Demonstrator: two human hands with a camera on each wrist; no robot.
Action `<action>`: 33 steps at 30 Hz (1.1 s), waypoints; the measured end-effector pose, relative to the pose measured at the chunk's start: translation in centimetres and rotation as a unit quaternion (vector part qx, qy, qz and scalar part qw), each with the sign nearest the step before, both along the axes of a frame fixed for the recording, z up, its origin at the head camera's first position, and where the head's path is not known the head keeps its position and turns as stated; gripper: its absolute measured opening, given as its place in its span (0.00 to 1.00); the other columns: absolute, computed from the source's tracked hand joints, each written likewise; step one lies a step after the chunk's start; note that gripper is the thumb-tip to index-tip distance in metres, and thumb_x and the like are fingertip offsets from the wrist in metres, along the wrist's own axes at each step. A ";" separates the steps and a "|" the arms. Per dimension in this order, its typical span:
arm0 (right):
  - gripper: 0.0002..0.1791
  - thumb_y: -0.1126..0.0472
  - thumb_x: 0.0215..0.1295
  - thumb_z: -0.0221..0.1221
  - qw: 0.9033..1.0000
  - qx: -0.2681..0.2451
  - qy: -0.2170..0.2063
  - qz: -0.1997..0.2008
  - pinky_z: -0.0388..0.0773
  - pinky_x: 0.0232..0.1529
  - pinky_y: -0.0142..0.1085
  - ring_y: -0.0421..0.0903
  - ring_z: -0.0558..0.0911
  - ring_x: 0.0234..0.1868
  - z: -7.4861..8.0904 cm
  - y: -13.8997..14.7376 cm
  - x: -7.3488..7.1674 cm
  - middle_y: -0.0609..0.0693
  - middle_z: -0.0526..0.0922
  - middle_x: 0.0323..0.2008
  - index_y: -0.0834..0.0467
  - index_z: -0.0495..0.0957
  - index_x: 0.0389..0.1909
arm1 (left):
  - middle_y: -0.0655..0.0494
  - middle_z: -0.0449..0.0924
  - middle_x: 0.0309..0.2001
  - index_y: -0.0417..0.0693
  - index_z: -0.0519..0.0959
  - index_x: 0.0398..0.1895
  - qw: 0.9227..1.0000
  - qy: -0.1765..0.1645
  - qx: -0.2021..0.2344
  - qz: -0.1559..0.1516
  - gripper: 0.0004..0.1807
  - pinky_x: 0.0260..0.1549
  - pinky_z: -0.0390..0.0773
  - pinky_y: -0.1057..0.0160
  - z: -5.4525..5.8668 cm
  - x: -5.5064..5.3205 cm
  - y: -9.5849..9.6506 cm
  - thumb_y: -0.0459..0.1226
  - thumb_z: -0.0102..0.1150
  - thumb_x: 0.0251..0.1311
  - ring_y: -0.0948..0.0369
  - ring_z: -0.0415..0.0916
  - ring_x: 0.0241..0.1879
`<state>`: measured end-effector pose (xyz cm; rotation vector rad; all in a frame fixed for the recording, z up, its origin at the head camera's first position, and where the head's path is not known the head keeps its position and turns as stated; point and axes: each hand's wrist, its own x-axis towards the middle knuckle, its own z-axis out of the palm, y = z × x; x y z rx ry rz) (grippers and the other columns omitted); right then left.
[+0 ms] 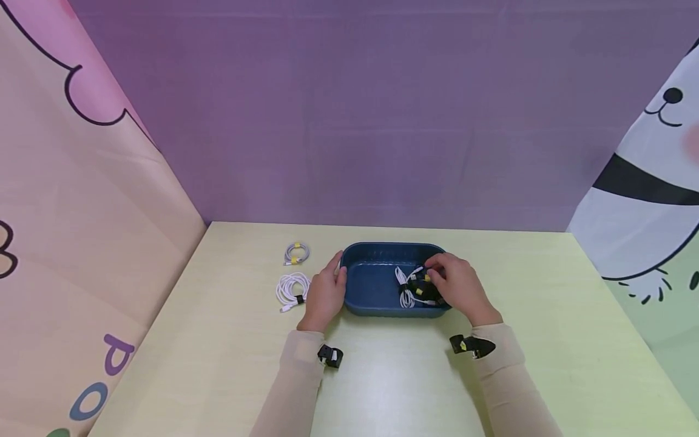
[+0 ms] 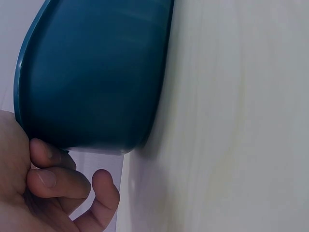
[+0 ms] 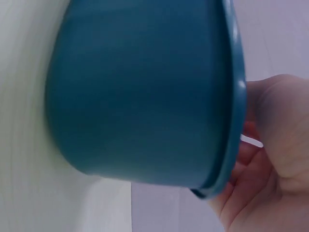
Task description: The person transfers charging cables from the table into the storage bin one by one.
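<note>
A dark blue oblong tray (image 1: 371,312) stands on the table. My left hand (image 1: 326,293) grips its left end; in the left wrist view its curled fingers (image 2: 60,182) lie against the outer wall near the rim. My right hand (image 1: 459,285) reaches over the right end, its fingertips down among the cables inside. A bit of white cable (image 3: 251,141) shows between its thumb and fingers in the right wrist view. Beside that hand in the tray lie a white cable bundle (image 1: 406,296) with a black tie and black cables (image 1: 428,289) with yellow ties, partly hidden by the hand.
Left of the tray, a coiled grey-white cable (image 1: 297,254) with yellow ties lies farther back. Nearer is a larger white cable coil (image 1: 289,289) with a black tie, close to my left hand. A purple cloth (image 1: 382,121) hangs behind the table's far edge.
</note>
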<state>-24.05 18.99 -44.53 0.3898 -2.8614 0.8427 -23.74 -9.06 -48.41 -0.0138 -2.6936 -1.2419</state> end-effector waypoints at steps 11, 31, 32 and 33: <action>0.09 0.64 0.72 0.60 0.996 -0.063 0.040 -0.058 0.74 0.34 0.37 0.50 0.77 0.33 -0.5 2.4 -0.6 0.58 0.84 0.38 0.62 0.83 0.47 | 0.59 0.63 0.13 0.48 0.70 0.74 1.000 0.003 0.004 -0.001 0.25 0.15 0.59 0.64 -0.2 0.1 0.0 0.40 0.51 0.77 0.62 0.61 0.13; 0.21 0.46 0.78 0.54 0.961 -0.222 -0.138 -0.091 0.75 0.29 0.34 0.42 0.74 0.27 -4.2 4.9 -2.4 0.45 0.72 0.26 0.62 0.75 0.39 | 0.59 0.63 0.13 0.49 0.70 0.75 1.000 -0.001 0.003 0.002 0.25 0.16 0.59 0.65 -0.5 -0.1 -0.3 0.41 0.50 0.77 0.62 0.62 0.13; 0.22 0.45 0.78 0.53 0.957 -0.234 -0.148 -0.086 0.74 0.30 0.34 0.42 0.73 0.27 -4.4 5.0 -2.4 0.44 0.71 0.25 0.62 0.74 0.37 | 0.59 0.64 0.13 0.49 0.70 0.75 1.000 0.000 0.003 0.002 0.25 0.16 0.59 0.65 -0.4 -0.1 -0.2 0.41 0.51 0.77 0.62 0.62 0.13; 0.24 0.43 0.78 0.53 0.953 -0.244 -0.160 -0.081 0.72 0.30 0.34 0.42 0.72 0.27 -4.6 5.0 -2.5 0.43 0.70 0.25 0.62 0.74 0.37 | 0.59 0.64 0.13 0.49 0.70 0.74 1.000 0.001 0.002 0.003 0.25 0.16 0.59 0.65 -0.4 -0.1 -0.2 0.41 0.51 0.77 0.62 0.63 0.14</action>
